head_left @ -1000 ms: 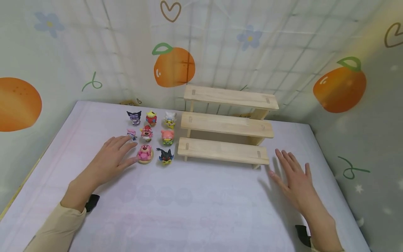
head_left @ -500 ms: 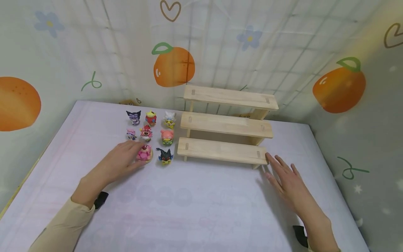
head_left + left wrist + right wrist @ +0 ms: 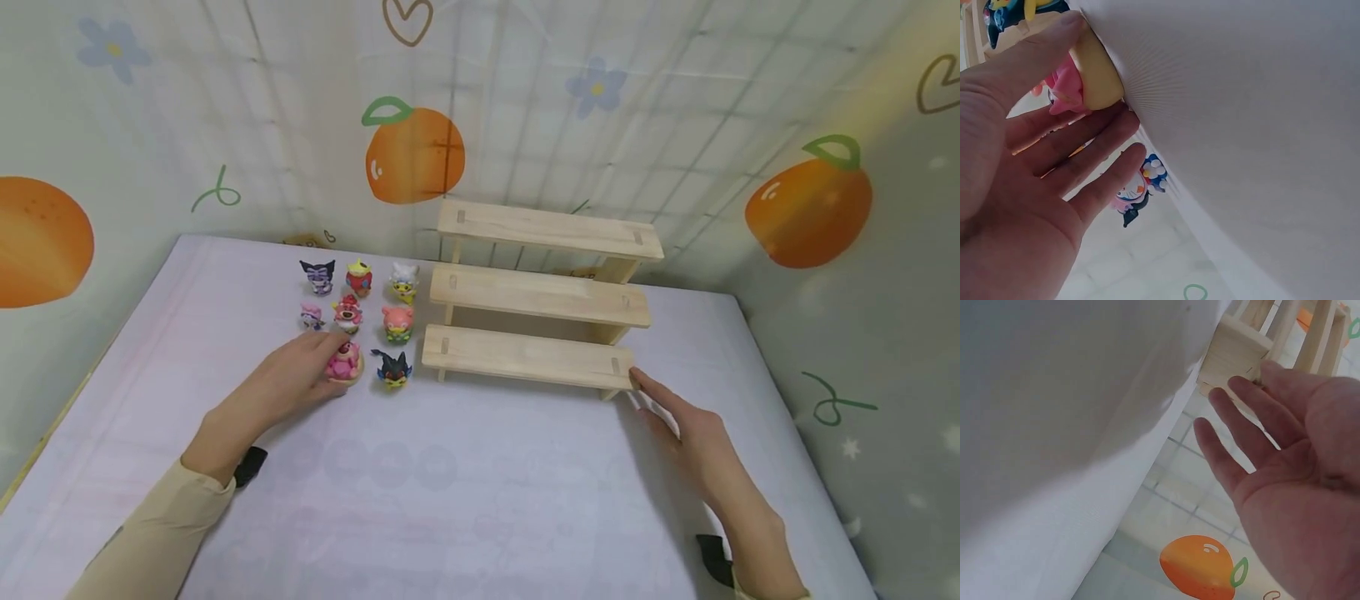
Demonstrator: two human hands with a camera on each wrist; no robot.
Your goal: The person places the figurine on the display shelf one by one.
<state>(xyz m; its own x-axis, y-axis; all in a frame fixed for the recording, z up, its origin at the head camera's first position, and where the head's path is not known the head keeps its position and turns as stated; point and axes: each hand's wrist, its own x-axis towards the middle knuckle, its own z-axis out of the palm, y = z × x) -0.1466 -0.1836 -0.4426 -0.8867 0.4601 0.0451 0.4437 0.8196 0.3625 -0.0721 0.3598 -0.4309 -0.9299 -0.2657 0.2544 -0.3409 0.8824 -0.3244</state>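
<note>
My left hand (image 3: 279,380) is around a pink bear figurine (image 3: 345,363), near the front of a group of small figurines. In the left wrist view the thumb lies against its round tan base (image 3: 1104,75), with the fingers on the far side. The base is right at the tabletop. Just to its right stands a black-eared figurine (image 3: 393,372); a red-capped bear figurine (image 3: 348,315) is behind it. At the right, my right hand (image 3: 697,433) has its fingertips at the right end of the lowest step of a wooden three-tier shelf (image 3: 528,357), fingers mostly straight.
Several more figurines stand farther back, among them a purple one with black ears (image 3: 318,277) and a pink-and-green one (image 3: 397,325). The shelf rises toward a patterned cloth backdrop (image 3: 517,100). A white cloth (image 3: 480,492) covers the table.
My left hand has moved right and forward over the figurines and taken hold of the pink bear figurine. My right hand has moved left to the shelf's lower right end.
</note>
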